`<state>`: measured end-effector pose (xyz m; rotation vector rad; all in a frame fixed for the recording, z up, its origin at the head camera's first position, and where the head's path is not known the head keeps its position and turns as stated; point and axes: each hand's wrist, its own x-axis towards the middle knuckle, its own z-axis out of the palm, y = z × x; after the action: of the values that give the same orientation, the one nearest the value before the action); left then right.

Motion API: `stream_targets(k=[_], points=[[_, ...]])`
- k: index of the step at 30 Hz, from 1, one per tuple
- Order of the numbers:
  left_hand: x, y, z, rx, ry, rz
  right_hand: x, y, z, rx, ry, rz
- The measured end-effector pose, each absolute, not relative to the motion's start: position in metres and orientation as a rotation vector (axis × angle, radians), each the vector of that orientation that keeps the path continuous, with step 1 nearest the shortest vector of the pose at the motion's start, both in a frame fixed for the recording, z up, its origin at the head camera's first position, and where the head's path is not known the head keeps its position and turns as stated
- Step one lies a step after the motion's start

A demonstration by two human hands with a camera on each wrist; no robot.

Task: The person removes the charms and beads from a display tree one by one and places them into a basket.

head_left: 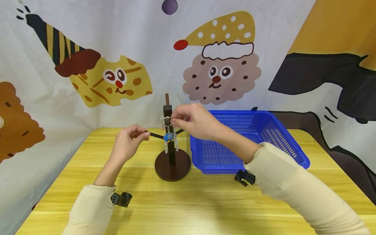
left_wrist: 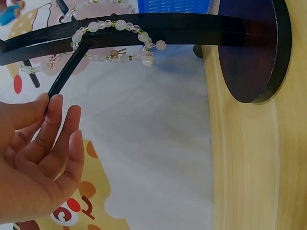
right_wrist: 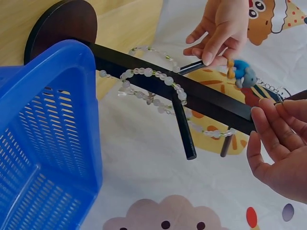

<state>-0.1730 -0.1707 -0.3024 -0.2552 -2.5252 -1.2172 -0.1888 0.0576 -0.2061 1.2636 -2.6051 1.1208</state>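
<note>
A dark brown wooden stand (head_left: 172, 173) with a round base, an upright post and side pegs stands upright on the table. My left hand (head_left: 127, 142) pinches the tip of its left peg (left_wrist: 68, 72) between thumb and fingers. At the upper post, my right hand (head_left: 199, 124) pinches the metal ring of a keychain (right_wrist: 244, 74). A small blue and grey figure hangs from its chain, in front of the post in the head view. Beaded bracelets (right_wrist: 148, 72) of clear and pale pink beads hang on the pegs close to the post.
A blue plastic basket (head_left: 223, 167) with perforated walls sits right of the stand, close to its base. The yellow wood-grain table (head_left: 141, 202) carries both. Behind it hangs a white cloth (head_left: 164, 75) printed with cartoon figures.
</note>
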Motion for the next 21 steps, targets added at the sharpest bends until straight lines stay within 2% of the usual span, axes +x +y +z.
stream_targets(k=[21], points=[[-0.175, -0.171, -0.304, -0.254, -2.520, -1.242, -0.173, 0.068, -0.198, 1.426, -2.481, 1.140]])
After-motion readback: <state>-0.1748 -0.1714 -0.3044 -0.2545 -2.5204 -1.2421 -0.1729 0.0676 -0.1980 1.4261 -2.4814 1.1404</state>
